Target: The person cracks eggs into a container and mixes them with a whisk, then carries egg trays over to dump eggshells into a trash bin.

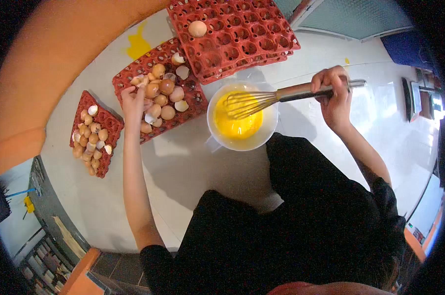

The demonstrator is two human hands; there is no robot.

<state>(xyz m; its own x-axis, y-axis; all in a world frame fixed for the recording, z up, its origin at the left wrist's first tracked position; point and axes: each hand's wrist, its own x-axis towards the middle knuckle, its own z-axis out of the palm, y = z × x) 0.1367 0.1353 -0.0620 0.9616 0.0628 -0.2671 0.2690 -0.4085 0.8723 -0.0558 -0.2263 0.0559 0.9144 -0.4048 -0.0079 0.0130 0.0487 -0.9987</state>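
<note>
My right hand (332, 93) is closed around the metal handle of a whisk (252, 102), which slants down to the left. Its wire loops are over the yellow beaten egg (234, 129) in a whitish plastic bowl (269, 135) with a small side handle. My left hand (134, 104) is at the left side of a red egg tray (187, 115) heaped with broken eggshells (168, 112). Its fingers are bent around a pale eggshell (141, 80) at the edge of the heap; the grip is partly hidden.
Stacked red egg trays (222, 59) stand at the top, one egg (198, 29) in them. A smaller piece of tray (112, 129) with more shells lies at the left. Yellow liquid (139, 43) is spilled on the pale floor near an orange wall (50, 64).
</note>
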